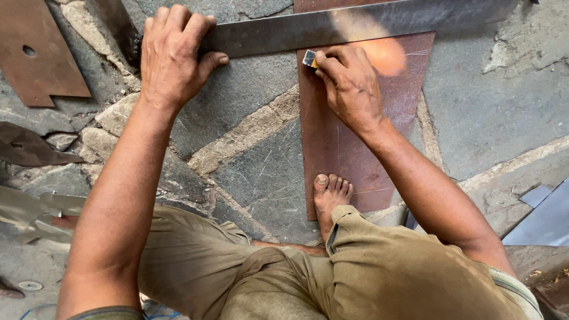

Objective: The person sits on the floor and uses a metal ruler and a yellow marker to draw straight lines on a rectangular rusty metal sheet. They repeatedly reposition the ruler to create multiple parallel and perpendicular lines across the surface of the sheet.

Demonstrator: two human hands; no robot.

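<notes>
My left hand (pixel 173 56) presses flat on a long grey steel straightedge (pixel 355 24) that runs across the top of the view. My right hand (pixel 348 83) grips a small metal scriber (pixel 309 58) with its tip against the lower edge of the straightedge. Under both lies a rust-brown metal sheet (pixel 332 148) on the stone floor, with thin scratched lines on it. My bare foot (pixel 331 195) stands on the near end of the sheet.
Other rusty sheet offcuts (pixel 35 53) lie at the upper left, a curved scrap (pixel 29 148) at the left edge. Shiny thin metal pieces (pixel 41 210) sit lower left. Grey sheets (pixel 545 216) lie at the right edge. The floor is irregular stone slabs.
</notes>
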